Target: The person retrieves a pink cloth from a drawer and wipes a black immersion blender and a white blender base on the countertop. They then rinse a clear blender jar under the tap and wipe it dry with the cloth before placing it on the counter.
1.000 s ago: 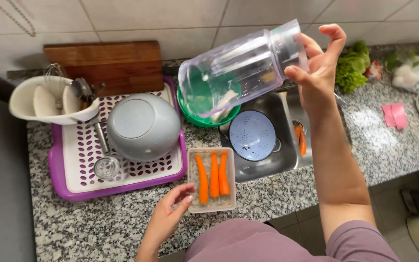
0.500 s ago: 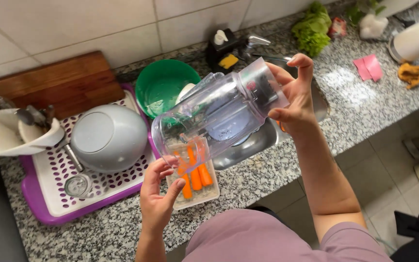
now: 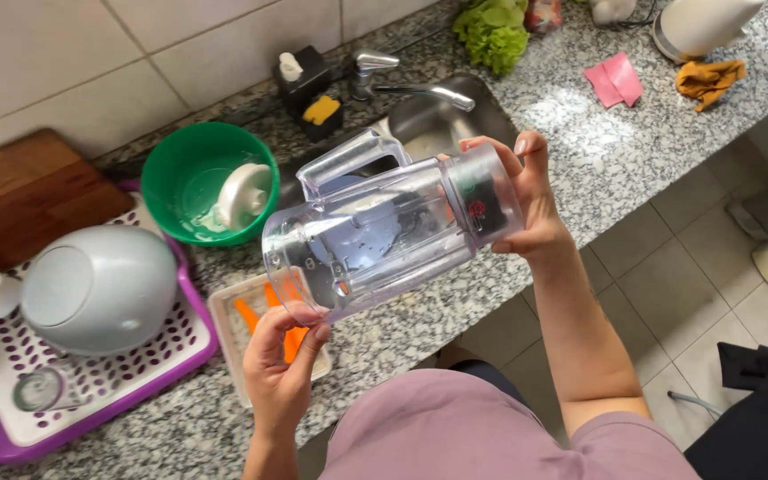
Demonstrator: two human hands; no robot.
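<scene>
Blender jar (image 3: pixel 384 227), clear, empty, held sideways above counter (image 3: pixel 597 169) w/ right hand (image 3: pixel 526 200) gripping its base and left hand (image 3: pixel 282 364) pinching its rim; carrots (image 3: pixel 291 333) untouched in tray (image 3: pixel 228 307) below.

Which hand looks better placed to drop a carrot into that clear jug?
Probably the left hand: it pinches a carrot piece right at the open mouth of the blender jug. The right hand grips the jug's base, holding it sideways.
</scene>
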